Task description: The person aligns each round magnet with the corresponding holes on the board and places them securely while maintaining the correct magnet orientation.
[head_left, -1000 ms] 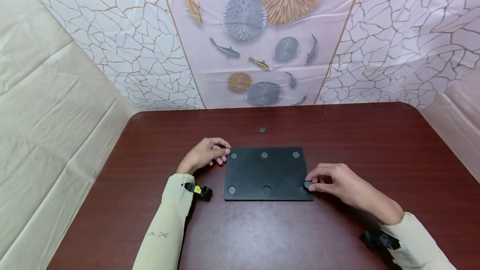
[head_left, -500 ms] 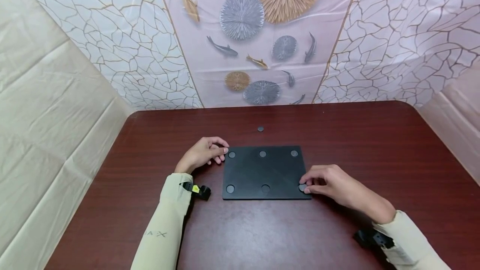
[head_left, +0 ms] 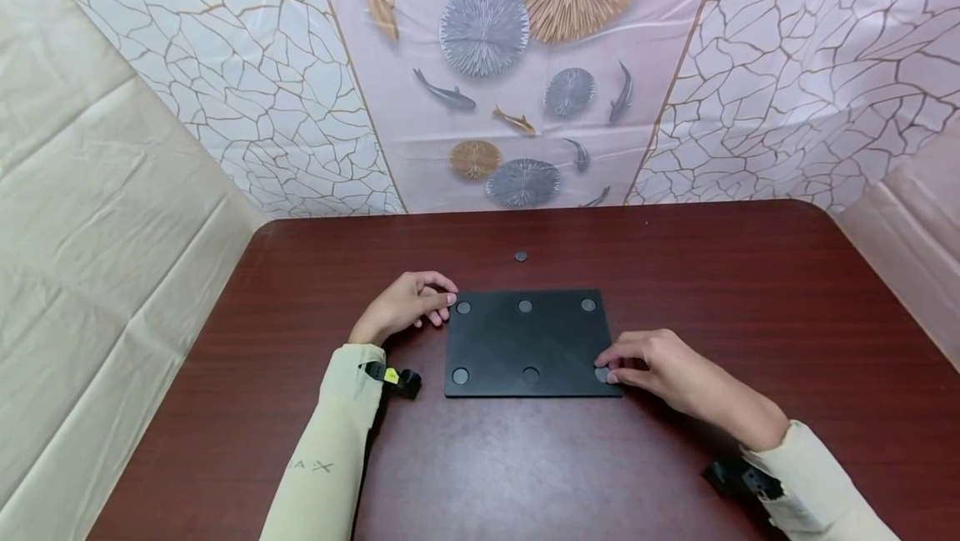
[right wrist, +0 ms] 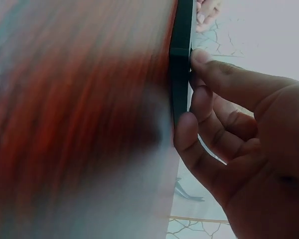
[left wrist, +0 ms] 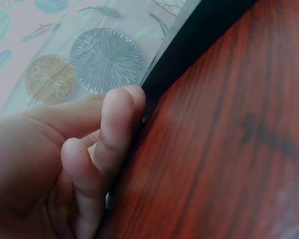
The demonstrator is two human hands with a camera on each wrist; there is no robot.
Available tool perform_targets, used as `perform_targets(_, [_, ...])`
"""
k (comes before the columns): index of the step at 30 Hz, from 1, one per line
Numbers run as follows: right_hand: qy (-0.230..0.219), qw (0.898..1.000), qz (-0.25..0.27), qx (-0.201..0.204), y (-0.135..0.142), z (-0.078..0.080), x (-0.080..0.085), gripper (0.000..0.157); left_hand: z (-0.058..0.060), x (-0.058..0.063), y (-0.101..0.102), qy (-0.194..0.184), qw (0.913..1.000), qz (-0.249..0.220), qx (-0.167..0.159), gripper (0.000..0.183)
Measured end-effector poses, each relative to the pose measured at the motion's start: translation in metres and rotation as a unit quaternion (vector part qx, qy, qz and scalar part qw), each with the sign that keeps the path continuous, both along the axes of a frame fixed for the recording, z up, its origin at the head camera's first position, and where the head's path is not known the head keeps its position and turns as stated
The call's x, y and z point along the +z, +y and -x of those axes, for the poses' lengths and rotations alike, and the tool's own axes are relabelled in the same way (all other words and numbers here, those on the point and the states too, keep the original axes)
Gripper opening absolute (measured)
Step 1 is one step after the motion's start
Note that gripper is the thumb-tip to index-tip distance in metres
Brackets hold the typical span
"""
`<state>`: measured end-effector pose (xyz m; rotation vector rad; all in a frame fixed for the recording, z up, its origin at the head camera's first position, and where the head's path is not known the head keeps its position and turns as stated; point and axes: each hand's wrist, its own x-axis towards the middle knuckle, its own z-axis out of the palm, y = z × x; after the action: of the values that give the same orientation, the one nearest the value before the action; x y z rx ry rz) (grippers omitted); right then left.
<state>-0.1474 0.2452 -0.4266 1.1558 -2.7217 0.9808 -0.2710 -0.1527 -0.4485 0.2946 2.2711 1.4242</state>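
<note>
A thin black rectangular board [head_left: 495, 345] lies flat on the table, with round recesses along its far and near edges. Grey discs fill most of them, such as the far right disc [head_left: 588, 305]; the near middle recess [head_left: 531, 376] looks dark and bare. My left hand [head_left: 408, 303] holds the board's far left corner between thumb and fingers, seen close up in the left wrist view. At the near right corner, my right hand [head_left: 667, 370] pinches a small grey disc [head_left: 602, 374] over the recess there. The right wrist view shows its fingertips [right wrist: 188, 124] along the board's edge.
One loose dark disc [head_left: 521, 256] lies on the reddish-brown table [head_left: 337, 249] beyond the board. Patterned cloth [head_left: 480, 107] hangs behind the table's far edge, with a plain cream sheet [head_left: 112, 216] on the left.
My right hand has moved slightly left and lowered the disc from the board's near right edge to the corner recess. The left hand stays at its corner.
</note>
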Motion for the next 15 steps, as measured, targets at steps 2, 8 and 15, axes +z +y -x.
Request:
perform_targets(2, [0.003,1.000,-0.003,-0.003,-0.0009,0.0002,0.0001,0.019,0.0003,-0.0007,-0.0003,0.000,1.0000,0.001,0.001,0.017])
perform_targets(8, [-0.015,1.000,-0.019,-0.018,-0.0018,0.0005,0.0014,0.022,0.0002,-0.0005,-0.0007,-0.003,1.0000,0.004,0.003,0.017])
perform_targets(15, [-0.021,0.998,-0.021,-0.052,0.0016,-0.0009,0.0044,0.024,0.0014,-0.0006,-0.0005,0.001,1.0000,0.000,-0.002,0.018])
